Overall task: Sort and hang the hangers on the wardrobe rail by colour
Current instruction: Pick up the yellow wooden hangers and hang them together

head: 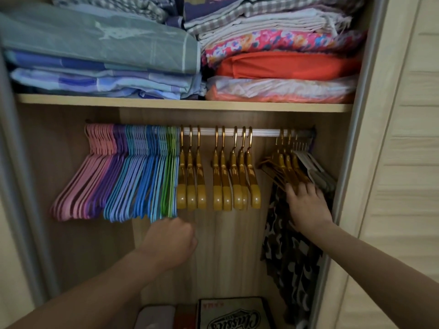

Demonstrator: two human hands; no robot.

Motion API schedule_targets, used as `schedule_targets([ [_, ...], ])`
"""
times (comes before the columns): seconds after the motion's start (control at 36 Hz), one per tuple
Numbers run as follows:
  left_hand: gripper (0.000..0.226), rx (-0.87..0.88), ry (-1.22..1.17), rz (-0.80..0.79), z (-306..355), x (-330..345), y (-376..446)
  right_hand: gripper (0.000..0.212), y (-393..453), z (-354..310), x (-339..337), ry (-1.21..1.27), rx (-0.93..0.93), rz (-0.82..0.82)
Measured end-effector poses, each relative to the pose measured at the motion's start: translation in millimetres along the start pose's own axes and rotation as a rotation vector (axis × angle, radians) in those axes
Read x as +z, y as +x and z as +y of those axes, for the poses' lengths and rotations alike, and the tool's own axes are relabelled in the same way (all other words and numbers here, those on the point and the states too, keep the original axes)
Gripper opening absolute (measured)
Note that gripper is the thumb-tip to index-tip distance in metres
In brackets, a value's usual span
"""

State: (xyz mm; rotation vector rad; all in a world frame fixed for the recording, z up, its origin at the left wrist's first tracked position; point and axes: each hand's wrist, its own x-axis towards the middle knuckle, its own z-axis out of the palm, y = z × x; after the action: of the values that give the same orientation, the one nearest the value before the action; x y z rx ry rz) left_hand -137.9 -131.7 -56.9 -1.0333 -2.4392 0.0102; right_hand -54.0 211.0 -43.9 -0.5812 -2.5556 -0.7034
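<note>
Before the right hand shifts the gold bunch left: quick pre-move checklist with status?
1. Right hand on the gold hangers at the rail's right end: ok, fingers touching them; a firm hold cannot tell.
2. Free rail to slide into: ok, gap shows beside the spaced gold hangers.
3. Left hand clear of path: ok, it sits below the green hangers, fingers curled.
4. Grey hangers separate from gold: cannot tell, they overlap.
5. Patterned cloth free of snagging: cannot tell.
</note>
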Motion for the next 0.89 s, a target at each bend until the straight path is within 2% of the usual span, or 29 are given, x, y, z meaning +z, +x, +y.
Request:
schedule_targets([
  [0.06, 0.026, -0.011, -0.028, -0.001, -2, 1, 2, 0.079, -1, -2, -4, 0.253, 0.055, 0.082],
  [0.11, 0.026, -0.024, -0.025, 0.013, -3, 4, 3, 0.061, -2, -5, -10, 0.689, 0.156, 0.185],
  [0.17, 0.026, -0.032, -0.006, 0.019, -4, 4, 4, 0.052, 2, -8, -19, 1.071, 0.305, 0.207],
  [0.22, 0.027, -0.029, -0.005, 0.025, -5, 5, 5, 0.049, 6, -9, -27, 1.278, 0.427, 0.209],
  [0.47, 0.029, -0.025, -0.064, 0.055, -16, 4, 6, 0.039, 46, -2, -43, 1.212, 0.351, 0.208],
  [0.69, 0.027, -0.101, -0.139, 0.044, -8, 12, -8, 0.035, 66, -14, -32, 1.277, 0.428, -0.056],
  [0.78, 0.024, -0.151, -0.245, -0.010, 6, 32, -27, 0.035, 33, -33, -14, 1.279, 0.458, -0.119],
  [0.89, 0.026, -0.269, -0.555, -0.239, 31, 93, -66, 0.024, -52, -73, 27, 1.471, 0.613, -0.206],
])
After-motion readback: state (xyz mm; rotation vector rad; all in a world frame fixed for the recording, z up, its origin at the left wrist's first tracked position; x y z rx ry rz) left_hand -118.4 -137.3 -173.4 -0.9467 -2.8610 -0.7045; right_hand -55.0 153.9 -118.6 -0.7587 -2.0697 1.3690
